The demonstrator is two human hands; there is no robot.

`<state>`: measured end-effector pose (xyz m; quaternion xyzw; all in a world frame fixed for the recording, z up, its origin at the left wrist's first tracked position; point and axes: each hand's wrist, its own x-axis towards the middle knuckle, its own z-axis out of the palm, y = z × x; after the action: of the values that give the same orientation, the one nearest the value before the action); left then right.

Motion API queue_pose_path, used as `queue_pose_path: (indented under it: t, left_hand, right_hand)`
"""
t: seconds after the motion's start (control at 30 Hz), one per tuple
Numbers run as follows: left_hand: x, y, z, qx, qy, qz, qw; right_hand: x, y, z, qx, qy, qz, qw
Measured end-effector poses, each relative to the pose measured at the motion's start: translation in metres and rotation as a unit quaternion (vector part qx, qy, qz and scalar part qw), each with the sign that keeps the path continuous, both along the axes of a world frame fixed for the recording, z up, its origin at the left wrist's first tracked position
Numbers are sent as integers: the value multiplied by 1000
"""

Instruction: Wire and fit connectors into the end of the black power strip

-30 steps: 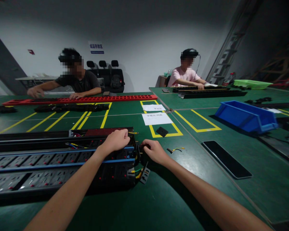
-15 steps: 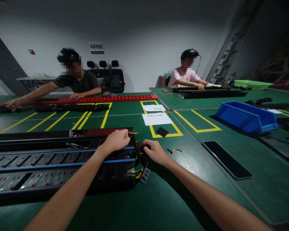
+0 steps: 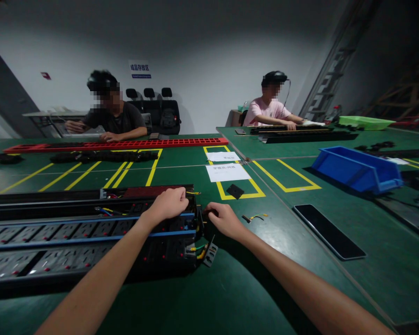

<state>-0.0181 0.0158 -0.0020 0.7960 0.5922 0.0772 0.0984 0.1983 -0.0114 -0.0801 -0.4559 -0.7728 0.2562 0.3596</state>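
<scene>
Long black power strips (image 3: 73,231) with rows of sockets and red dots lie side by side at the left. My left hand (image 3: 169,203) is closed over the right end of one strip, its fingertips hidden behind. Just right of that end, my right hand (image 3: 225,219) is closed in a pinch beside a dark end plate (image 3: 200,222). What its fingers hold is too dark to make out. From the nearest strip, a metal end bracket (image 3: 210,253) hangs tilted on yellow and green wires (image 3: 199,249).
To the right lie a short wired piece (image 3: 254,217), a black square plate (image 3: 235,191) and a phone (image 3: 328,231). Farther off stand a blue bin (image 3: 356,172), paper labels (image 3: 228,173) and a red slotted rail (image 3: 181,143). Two people (image 3: 117,118) sit across the table.
The co-worker at the left has drawn an outstretched arm back from the red rail's end and raised that hand. My own hands have stayed in place.
</scene>
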Motion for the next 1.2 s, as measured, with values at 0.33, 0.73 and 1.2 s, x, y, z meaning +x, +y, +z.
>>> queue_pose_path:
  t: [0.33,0.73,1.2]
  left_hand:
    - [0,1,0,-4,6,6,1000]
    - [1,0,1,0,6,2,1000]
    - [1,0,2,-2,5,4,1000]
  right_hand:
    - [0,1,-2,7,0,-2,1000]
    - [0,0,-1,8,0,0,1000]
    - [0,0,-1,4,0,-3,1000]
